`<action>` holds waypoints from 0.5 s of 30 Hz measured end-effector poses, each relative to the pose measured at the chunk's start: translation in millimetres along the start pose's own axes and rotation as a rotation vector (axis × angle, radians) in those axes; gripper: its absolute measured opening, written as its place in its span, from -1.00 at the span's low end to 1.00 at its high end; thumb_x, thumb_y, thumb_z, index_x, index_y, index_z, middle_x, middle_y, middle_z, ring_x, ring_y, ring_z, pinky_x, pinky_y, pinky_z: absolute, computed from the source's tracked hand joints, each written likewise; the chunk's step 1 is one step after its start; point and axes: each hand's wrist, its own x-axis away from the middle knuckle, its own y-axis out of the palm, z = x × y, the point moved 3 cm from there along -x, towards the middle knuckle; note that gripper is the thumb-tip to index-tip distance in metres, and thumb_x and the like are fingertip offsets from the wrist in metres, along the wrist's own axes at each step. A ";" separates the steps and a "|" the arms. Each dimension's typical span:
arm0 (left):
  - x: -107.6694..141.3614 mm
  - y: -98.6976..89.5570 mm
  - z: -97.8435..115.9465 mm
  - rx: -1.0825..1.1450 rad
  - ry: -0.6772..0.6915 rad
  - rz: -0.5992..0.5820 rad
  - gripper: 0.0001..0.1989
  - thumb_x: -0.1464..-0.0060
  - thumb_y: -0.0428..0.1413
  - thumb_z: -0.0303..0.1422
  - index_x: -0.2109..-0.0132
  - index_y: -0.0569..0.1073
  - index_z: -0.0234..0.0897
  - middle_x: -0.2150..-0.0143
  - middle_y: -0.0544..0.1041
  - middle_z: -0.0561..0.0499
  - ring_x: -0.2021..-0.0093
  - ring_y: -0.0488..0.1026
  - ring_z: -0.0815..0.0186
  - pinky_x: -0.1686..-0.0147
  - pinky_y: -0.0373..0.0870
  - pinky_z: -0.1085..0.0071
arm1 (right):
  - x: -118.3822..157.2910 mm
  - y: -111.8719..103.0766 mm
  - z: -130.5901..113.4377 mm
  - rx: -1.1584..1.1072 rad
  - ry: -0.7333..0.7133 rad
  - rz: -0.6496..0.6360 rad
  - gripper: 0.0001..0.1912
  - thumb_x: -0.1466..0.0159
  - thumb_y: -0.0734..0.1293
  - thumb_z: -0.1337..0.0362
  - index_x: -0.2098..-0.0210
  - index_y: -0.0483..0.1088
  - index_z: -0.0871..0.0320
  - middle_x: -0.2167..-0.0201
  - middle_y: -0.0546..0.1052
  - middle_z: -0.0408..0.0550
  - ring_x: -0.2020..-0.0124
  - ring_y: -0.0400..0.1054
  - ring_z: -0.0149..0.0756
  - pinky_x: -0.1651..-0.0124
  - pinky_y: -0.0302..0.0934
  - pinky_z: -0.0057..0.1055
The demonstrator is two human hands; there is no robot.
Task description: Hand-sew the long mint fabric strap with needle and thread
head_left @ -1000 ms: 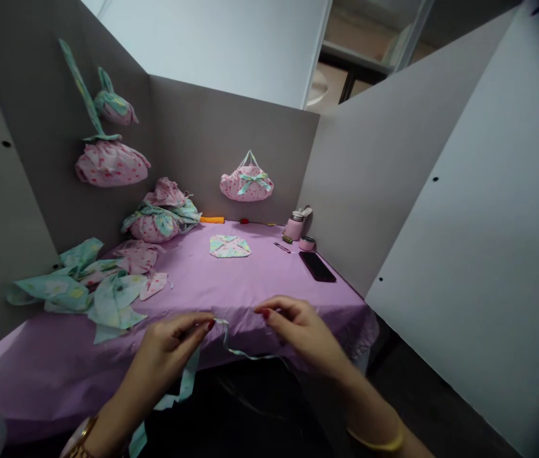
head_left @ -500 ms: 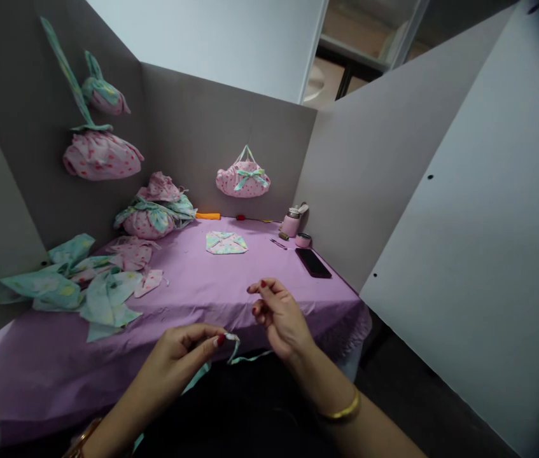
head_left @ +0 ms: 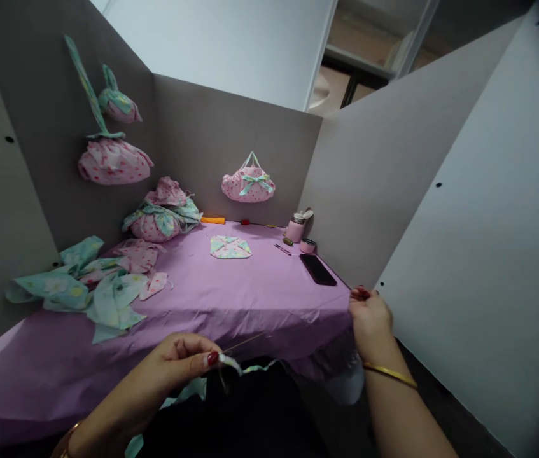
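A: Where is the strip?
B: Narrow printed strip, in front of the table edge, above the dark lap. One end pinched between left hand thumb and forefinger; the tip is covered. Far end thins out against the dark, hard to follow.

A: Anything attached?
B: Fine thread, slanting up and right from the pinch. Visible briefly, then lost against the purple cloth.

A: Right hand?
B: Right hand well apart, beside the table's right corner. Fingers curled in, tips dark and bunched. Cannot tell whether they grip a needle or the thread.

A: Below the left hand?
B: Green fabric, partly behind the wrist; lower portion cut up by the forearm.

A: Farther out?
B: Folded patch mid-table; phone right, screen dark. Left, heaped scraps overlap, count unclear.
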 end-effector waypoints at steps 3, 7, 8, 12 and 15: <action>5.7 -12.7 -2.9 0.168 -0.016 0.050 -0.85 0.17 0.26 -0.29 0.51 0.53 -0.28 0.71 0.31 0.18 0.71 0.07 0.52 0.71 0.04 0.63 | 1.9 -22.4 12.2 0.062 -0.049 0.362 -0.68 -0.28 0.22 0.24 0.01 0.24 0.22 0.06 0.34 0.03 0.15 0.31 -0.23 0.16 0.27 -0.19; 11.2 -23.2 0.1 0.320 0.008 0.099 -0.79 0.28 0.33 -0.26 0.55 0.52 -0.31 0.73 0.26 0.18 0.70 0.06 0.53 0.71 0.04 0.64 | 12.2 -27.5 24.4 0.146 -0.045 0.507 -0.70 -0.28 0.21 0.24 0.01 0.24 0.20 0.05 0.33 0.03 0.15 0.31 -0.23 0.16 0.26 -0.20; 11.1 -22.1 1.5 0.310 0.006 0.093 -0.78 0.28 0.34 -0.27 0.56 0.52 -0.32 0.73 0.26 0.17 0.70 0.06 0.54 0.70 0.04 0.65 | 16.1 -23.3 26.6 0.166 -0.023 0.472 -0.71 -0.29 0.20 0.23 0.03 0.25 0.21 0.09 0.35 0.02 0.19 0.32 -0.26 0.20 0.28 -0.24; 6.0 -9.4 3.2 0.261 -0.038 0.021 -0.76 0.28 0.33 -0.23 0.56 0.53 -0.32 0.71 0.31 0.16 0.70 0.08 0.55 0.71 0.00 0.67 | 49.5 18.1 34.7 0.236 0.139 0.094 -0.83 -0.22 0.27 0.28 0.21 0.32 0.23 0.50 0.36 -0.20 0.60 0.21 -0.52 0.56 0.15 -0.56; 1.8 -3.9 -1.2 0.215 -0.064 0.001 -0.78 0.22 0.31 -0.23 0.53 0.53 -0.30 0.69 0.34 0.16 0.70 0.07 0.56 0.71 -0.03 0.66 | 99.4 64.6 41.1 0.266 0.348 -0.366 -0.72 0.05 0.45 0.31 0.34 0.42 0.25 0.70 0.24 -0.30 0.73 0.06 -0.57 0.68 -0.05 -0.59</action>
